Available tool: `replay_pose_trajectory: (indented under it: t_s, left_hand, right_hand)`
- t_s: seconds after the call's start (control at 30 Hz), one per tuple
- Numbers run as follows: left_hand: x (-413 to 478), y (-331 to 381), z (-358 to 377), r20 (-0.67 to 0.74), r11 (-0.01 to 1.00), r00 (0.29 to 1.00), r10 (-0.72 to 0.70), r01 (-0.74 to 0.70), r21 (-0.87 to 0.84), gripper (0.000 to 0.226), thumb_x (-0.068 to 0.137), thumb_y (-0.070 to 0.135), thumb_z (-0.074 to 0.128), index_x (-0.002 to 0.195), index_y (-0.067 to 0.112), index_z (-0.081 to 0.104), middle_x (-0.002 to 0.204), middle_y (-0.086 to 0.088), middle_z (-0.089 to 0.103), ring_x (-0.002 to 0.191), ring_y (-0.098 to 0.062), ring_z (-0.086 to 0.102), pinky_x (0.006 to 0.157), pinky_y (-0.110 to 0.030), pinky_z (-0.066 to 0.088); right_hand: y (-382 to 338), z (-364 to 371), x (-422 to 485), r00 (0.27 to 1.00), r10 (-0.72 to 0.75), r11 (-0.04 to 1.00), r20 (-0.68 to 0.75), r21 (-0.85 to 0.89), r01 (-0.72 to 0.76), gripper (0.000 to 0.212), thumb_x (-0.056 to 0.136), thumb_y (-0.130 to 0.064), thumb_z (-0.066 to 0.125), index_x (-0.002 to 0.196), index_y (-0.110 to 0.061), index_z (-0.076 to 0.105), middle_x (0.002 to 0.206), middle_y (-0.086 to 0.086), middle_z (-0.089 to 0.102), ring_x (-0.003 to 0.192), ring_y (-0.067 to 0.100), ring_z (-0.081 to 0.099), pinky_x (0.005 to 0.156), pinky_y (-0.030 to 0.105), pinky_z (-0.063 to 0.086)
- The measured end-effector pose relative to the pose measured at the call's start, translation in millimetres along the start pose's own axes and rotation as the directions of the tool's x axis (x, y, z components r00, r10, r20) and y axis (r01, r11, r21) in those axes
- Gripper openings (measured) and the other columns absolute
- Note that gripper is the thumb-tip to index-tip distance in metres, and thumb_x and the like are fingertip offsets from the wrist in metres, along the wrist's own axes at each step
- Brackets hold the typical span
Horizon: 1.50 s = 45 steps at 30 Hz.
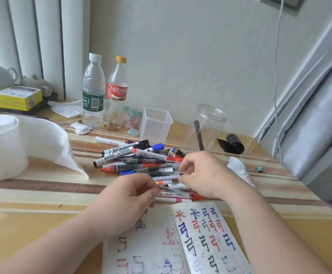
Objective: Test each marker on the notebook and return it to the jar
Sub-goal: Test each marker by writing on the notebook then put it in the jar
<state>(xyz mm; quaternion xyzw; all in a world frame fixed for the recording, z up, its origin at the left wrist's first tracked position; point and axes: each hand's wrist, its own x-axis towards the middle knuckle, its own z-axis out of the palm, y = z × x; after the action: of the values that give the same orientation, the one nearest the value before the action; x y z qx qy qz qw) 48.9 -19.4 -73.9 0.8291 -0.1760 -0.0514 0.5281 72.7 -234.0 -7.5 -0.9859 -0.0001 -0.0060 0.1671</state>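
A pile of markers and pens (139,161) lies mid-table, with red, blue and black caps. Behind it to the right stands a clear jar (212,119) holding one black marker (198,137). The open notebook (198,246) lies at the near edge, covered in red, blue and black test marks. My left hand (129,198) pinches the left end of a thin clear pen (177,191) at the pile's near side. My right hand (200,175) hovers over the pile's right side, its curled fingertips closing on the black-tipped end of a white marker (167,176).
A toilet paper roll (2,147) trails paper at left. Two plastic bottles (93,89) and a square clear container (156,125) stand behind the pile. A black bag roll (234,144) and a tissue (240,171) lie right. Grey fabric (309,135) borders the table's right side.
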Motion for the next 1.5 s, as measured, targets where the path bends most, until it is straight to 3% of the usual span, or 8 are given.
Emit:
replay_pose_trajectory:
  t_s: [0.37, 0.63, 0.8, 0.9, 1.03, 1.17, 1.27, 1.5]
  left_hand:
    - [5.3, -0.5, -19.8, -0.097, 0.964, 0.986, -0.133, 0.106, -0.244, 0.028, 0.103, 0.014, 0.056, 0.083, 0.025, 0.073, 0.069, -0.014, 0.071, 0.062, -0.038, 0.072, 0.061, -0.054, 0.064]
    - [0.5, -2.1, -27.0, -0.034, 0.976, 0.991, -0.131, 0.123, -0.177, 0.024, 0.102, 0.014, 0.059, 0.083, 0.024, 0.071, 0.077, -0.012, 0.072, 0.068, -0.037, 0.075, 0.070, -0.058, 0.063]
    - [-3.9, -3.5, -28.7, -0.003, 0.995, 0.998, -0.057, 0.056, -0.082, 0.018, 0.092, 0.036, 0.074, 0.106, 0.036, 0.064, 0.096, 0.016, 0.066, 0.073, -0.027, 0.077, 0.066, -0.048, 0.065]
    - [-7.0, 2.1, -26.7, 0.046, 0.999, 0.998, -0.042, 0.043, -0.012, 0.042, 0.082, 0.059, 0.074, 0.118, 0.041, 0.062, 0.102, 0.024, 0.062, 0.072, -0.019, 0.076, 0.057, -0.039, 0.064]
    - [-8.0, 5.0, -24.5, 0.020, 0.967, 0.997, 0.071, -0.074, 0.242, 0.008, 0.098, 0.046, 0.062, 0.097, 0.038, 0.064, 0.074, 0.029, 0.065, 0.053, -0.006, 0.067, 0.051, -0.028, 0.057]
    - [-12.7, 13.2, -23.8, 0.057, 0.925, 0.985, 0.164, -0.173, 0.337, 0.013, 0.102, 0.040, 0.056, 0.090, 0.036, 0.062, 0.072, 0.027, 0.062, 0.061, 0.005, 0.060, 0.055, -0.015, 0.045]
    - [-14.7, 15.0, -23.3, 0.128, 0.940, 0.979, 0.157, -0.188, 0.284, 0.017, 0.103, 0.035, 0.052, 0.089, 0.029, 0.060, 0.075, 0.013, 0.063, 0.070, -0.007, 0.063, 0.064, -0.027, 0.050]
    - [-14.3, 8.9, -19.8, 0.126, 0.971, 0.976, 0.178, -0.195, 0.140, 0.020, 0.107, 0.028, 0.048, 0.087, 0.026, 0.052, 0.061, 0.023, 0.050, 0.057, -0.003, 0.046, 0.057, -0.015, 0.035]
  right_hand:
    - [17.3, 26.7, -18.0, 0.988, -0.117, 0.993, 0.098, -0.005, 0.118, 0.015, 0.087, -0.042, 0.070, 0.100, -0.046, 0.064, 0.091, -0.027, 0.065, 0.078, -0.008, 0.060, 0.066, 0.021, 0.050]
    - [30.0, 31.1, -18.2, 0.959, -0.240, 0.934, -0.152, 0.233, 0.271, 0.011, 0.088, -0.028, 0.078, 0.089, -0.037, 0.072, 0.090, -0.038, 0.064, 0.084, -0.009, 0.060, 0.065, 0.006, 0.042]
    - [23.5, 31.7, -20.2, 0.943, -0.139, 0.507, -0.303, 0.796, 0.331, 0.005, 0.085, -0.020, 0.077, 0.080, -0.021, 0.076, 0.061, 0.000, 0.064, 0.048, 0.017, 0.055, 0.049, 0.025, 0.045]
    - [11.4, 37.2, -25.0, 0.944, -0.173, 0.382, -0.281, 0.864, 0.327, 0.004, 0.083, -0.020, 0.074, 0.081, -0.021, 0.077, 0.065, 0.005, 0.065, 0.046, 0.022, 0.053, 0.046, 0.027, 0.045]
    - [-5.0, 43.9, -31.8, 0.950, -0.171, 0.216, -0.260, 0.931, 0.294, 0.007, 0.086, -0.019, 0.071, 0.080, -0.018, 0.074, 0.065, 0.008, 0.064, 0.048, 0.022, 0.053, 0.042, 0.027, 0.045]
    - [-14.9, 54.3, -38.2, 0.947, -0.292, 0.309, -0.134, 0.924, 0.226, 0.009, 0.087, -0.020, 0.069, 0.086, -0.015, 0.076, 0.069, 0.010, 0.069, 0.057, 0.020, 0.060, 0.041, 0.028, 0.046]
    - [-20.3, 61.8, -39.8, 0.950, -0.300, 0.350, -0.083, 0.917, 0.191, 0.009, 0.087, -0.021, 0.069, 0.084, -0.015, 0.075, 0.068, 0.009, 0.069, 0.056, 0.020, 0.060, 0.041, 0.029, 0.048]
    - [-24.7, 63.5, -37.5, 0.927, -0.297, 0.342, -0.228, 0.881, 0.326, 0.005, 0.090, -0.011, 0.069, 0.090, -0.006, 0.071, 0.056, -0.013, 0.063, 0.049, 0.001, 0.058, 0.048, 0.009, 0.043]
